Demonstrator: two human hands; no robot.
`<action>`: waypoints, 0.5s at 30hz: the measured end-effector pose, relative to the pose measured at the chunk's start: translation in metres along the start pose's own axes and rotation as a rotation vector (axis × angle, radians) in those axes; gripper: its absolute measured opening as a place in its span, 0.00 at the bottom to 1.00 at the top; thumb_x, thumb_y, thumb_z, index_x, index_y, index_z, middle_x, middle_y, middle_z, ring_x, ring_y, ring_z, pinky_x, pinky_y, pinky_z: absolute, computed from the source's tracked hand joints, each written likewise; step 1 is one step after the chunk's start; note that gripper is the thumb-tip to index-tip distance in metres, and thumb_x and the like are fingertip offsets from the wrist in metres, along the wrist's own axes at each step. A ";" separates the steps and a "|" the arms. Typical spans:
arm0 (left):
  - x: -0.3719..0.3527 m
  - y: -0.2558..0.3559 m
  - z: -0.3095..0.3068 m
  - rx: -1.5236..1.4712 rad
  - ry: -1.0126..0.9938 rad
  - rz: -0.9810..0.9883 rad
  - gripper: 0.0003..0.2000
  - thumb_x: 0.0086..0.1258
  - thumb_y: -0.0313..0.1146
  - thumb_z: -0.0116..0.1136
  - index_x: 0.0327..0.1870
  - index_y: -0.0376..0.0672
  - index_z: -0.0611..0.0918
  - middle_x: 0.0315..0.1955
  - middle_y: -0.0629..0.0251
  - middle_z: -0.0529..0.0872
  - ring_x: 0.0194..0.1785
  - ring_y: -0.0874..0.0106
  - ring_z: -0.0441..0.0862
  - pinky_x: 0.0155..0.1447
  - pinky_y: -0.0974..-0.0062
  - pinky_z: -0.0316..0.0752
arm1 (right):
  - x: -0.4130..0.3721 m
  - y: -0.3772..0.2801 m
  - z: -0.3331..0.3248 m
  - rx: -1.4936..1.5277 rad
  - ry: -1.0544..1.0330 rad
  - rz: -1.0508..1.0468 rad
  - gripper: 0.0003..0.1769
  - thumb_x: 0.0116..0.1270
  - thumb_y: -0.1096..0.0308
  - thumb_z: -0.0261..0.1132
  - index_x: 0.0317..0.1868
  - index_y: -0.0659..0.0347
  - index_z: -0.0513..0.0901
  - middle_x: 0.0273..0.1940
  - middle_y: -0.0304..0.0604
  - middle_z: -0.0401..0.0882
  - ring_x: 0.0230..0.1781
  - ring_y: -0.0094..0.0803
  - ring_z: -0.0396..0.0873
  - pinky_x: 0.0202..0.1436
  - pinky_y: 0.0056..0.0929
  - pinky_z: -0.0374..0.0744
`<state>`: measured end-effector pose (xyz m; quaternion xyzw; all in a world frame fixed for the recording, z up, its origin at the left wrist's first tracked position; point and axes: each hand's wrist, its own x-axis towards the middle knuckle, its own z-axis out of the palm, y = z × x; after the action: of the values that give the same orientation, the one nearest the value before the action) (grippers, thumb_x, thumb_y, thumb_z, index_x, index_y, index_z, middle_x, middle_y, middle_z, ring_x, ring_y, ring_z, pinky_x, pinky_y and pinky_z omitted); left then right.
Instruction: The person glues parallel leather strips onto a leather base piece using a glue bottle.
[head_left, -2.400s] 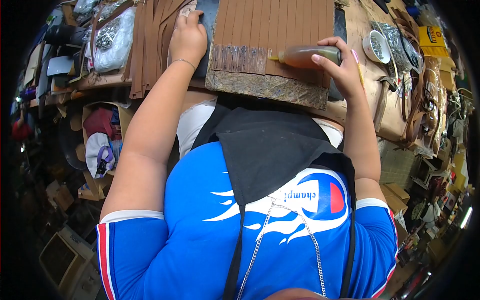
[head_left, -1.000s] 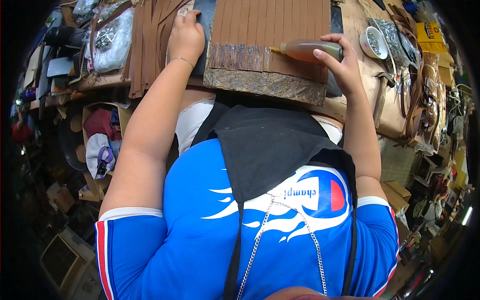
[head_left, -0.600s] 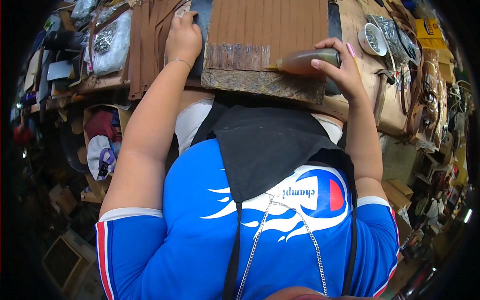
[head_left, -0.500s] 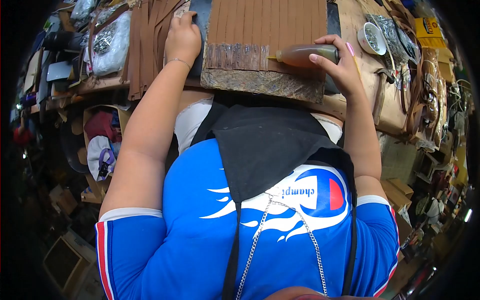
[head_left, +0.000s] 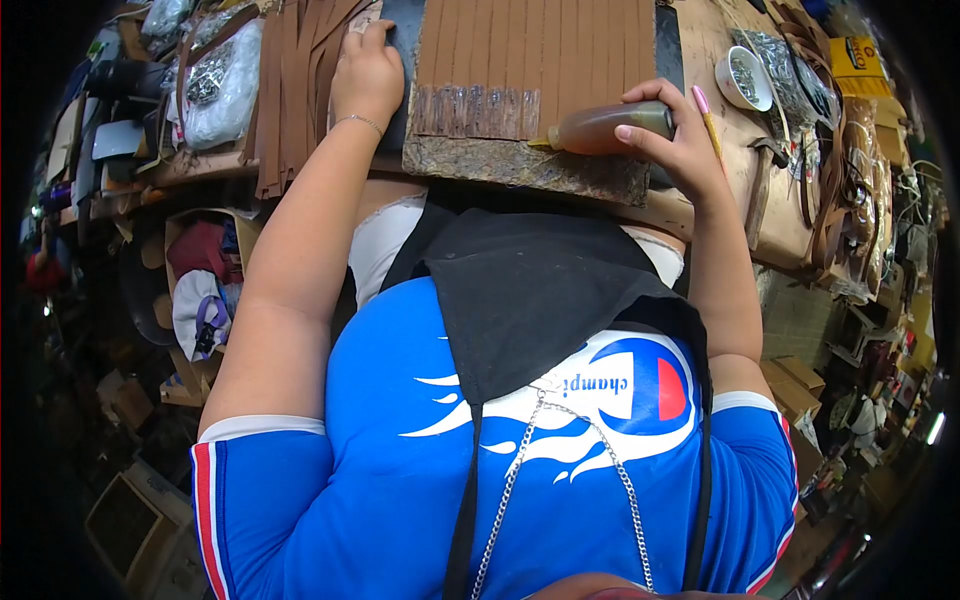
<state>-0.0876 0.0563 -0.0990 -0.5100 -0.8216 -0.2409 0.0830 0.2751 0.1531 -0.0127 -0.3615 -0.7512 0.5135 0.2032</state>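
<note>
Brown strips [head_left: 535, 50] lie side by side on a worn board [head_left: 520, 168], their near ends on the left coated with something shiny. My right hand [head_left: 675, 140] is wrapped round a glue bottle [head_left: 605, 130] of amber liquid, tipped on its side. Its yellow nozzle points left, at the near ends of the strips. A pink and yellow pen [head_left: 706, 115] sticks up beside that hand. My left hand [head_left: 367, 80] rests at the board's left, between a dark slab [head_left: 403, 50] and a pile of loose brown strips [head_left: 295, 90]; what its fingers hold, if anything, is hidden.
At the right stand a white bowl of small metal pieces [head_left: 743, 78] and a hammer [head_left: 762, 185]. Plastic bags [head_left: 225, 95] lie at the left of the bench. A yellow box [head_left: 858, 58] is at the back right.
The bottle and my right hand have moved slightly towards me, and the nozzle has shifted to the strips' near edge. More coating shows on the strips there. My left hand has stayed put.
</note>
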 end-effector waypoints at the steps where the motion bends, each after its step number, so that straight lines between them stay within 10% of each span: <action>1: 0.000 0.000 0.001 -0.005 0.009 0.005 0.16 0.71 0.36 0.48 0.58 0.56 0.77 0.48 0.51 0.79 0.45 0.46 0.82 0.50 0.49 0.78 | -0.001 -0.002 0.001 -0.012 -0.017 -0.039 0.24 0.57 0.59 0.76 0.50 0.58 0.78 0.42 0.38 0.78 0.44 0.26 0.76 0.48 0.24 0.76; 15: 0.000 -0.005 0.007 -0.006 0.052 0.041 0.16 0.72 0.35 0.46 0.59 0.59 0.75 0.46 0.51 0.78 0.41 0.45 0.81 0.46 0.46 0.77 | -0.001 -0.004 0.002 0.033 0.007 0.029 0.23 0.57 0.59 0.76 0.49 0.58 0.79 0.42 0.39 0.79 0.44 0.27 0.78 0.51 0.25 0.76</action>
<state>-0.0913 0.0574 -0.1066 -0.5206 -0.8079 -0.2545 0.1077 0.2731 0.1506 -0.0099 -0.3709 -0.7366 0.5273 0.2044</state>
